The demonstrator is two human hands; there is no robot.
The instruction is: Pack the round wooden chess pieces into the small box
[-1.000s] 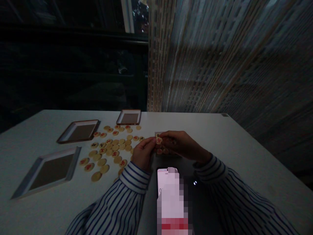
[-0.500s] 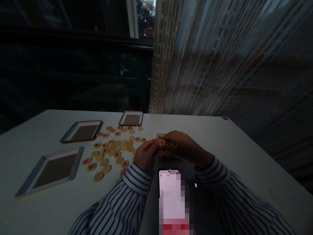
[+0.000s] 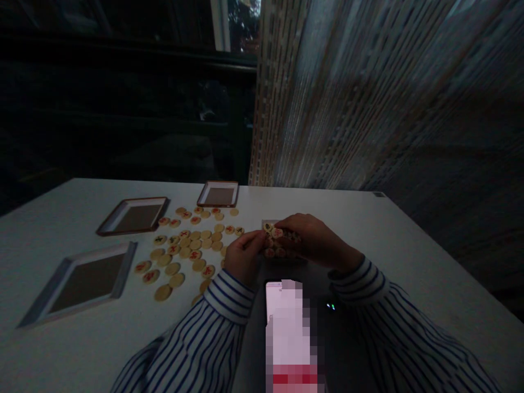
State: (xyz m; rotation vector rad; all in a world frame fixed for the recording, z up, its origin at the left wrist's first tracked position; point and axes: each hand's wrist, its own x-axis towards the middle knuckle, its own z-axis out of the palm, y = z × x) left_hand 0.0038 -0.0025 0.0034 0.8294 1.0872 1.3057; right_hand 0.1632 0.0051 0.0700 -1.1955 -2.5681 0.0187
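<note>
Here, at center frame, our right hand (image 3: 317, 240) curls over a disc-filled box (image 3: 267, 221), apparently touching a red-marked disc (image 3: 277, 233) that has shifted rightward from our left hand (image 3: 242, 255), leaving it among the rows; dimness means we cannot tell either grip.

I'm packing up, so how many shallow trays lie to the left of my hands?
3: a pale tray nearest you, a brown-rimmed tray behind it, and a smaller brown-rimmed one farthest back.
</note>
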